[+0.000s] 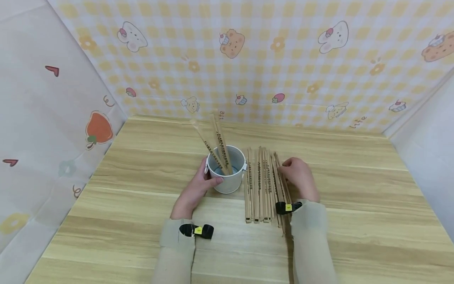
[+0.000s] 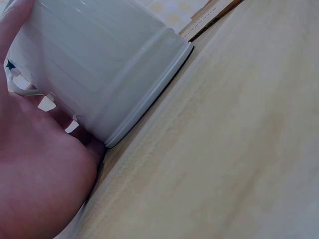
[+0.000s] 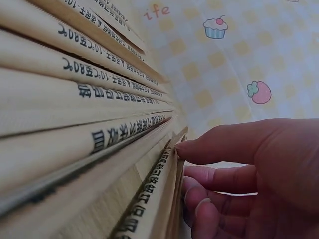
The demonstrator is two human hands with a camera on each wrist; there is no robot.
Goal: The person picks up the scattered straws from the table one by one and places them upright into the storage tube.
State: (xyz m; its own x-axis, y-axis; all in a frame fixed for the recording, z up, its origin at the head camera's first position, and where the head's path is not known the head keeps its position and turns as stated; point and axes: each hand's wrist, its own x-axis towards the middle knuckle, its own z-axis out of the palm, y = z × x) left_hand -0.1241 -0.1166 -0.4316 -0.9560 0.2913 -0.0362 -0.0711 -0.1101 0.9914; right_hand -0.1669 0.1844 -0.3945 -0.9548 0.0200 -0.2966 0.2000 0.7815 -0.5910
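- The left hand (image 1: 198, 189) curls around the near-left side of the white cup (image 1: 227, 169), thumb across its front wall; in the left wrist view the fingers (image 2: 35, 164) press against the cup (image 2: 99, 64) right down at its base rim.
- The cup stands upright near the middle of the wooden table (image 1: 124, 221), with a few wooden sticks (image 1: 218, 144) leaning out of it toward 11 o'clock.
- At 3 o'clock from the cup, just beside it, lies the row of wooden sticks (image 1: 262, 185), side by side, their long edges running 12 to 6 o'clock.
- The right hand (image 1: 299, 177) rests on the right edge of that row, fingers curled down; the right wrist view shows a fingertip (image 3: 187, 149) touching the outermost stick (image 3: 149, 194), but whether it is pinched I cannot tell.
- Open table lies at 9 o'clock of the cup, at 3 o'clock of the right hand, and along the near edge.
- The patterned back wall (image 1: 248, 59) closes the table at 12 o'clock, well apart from the cup.
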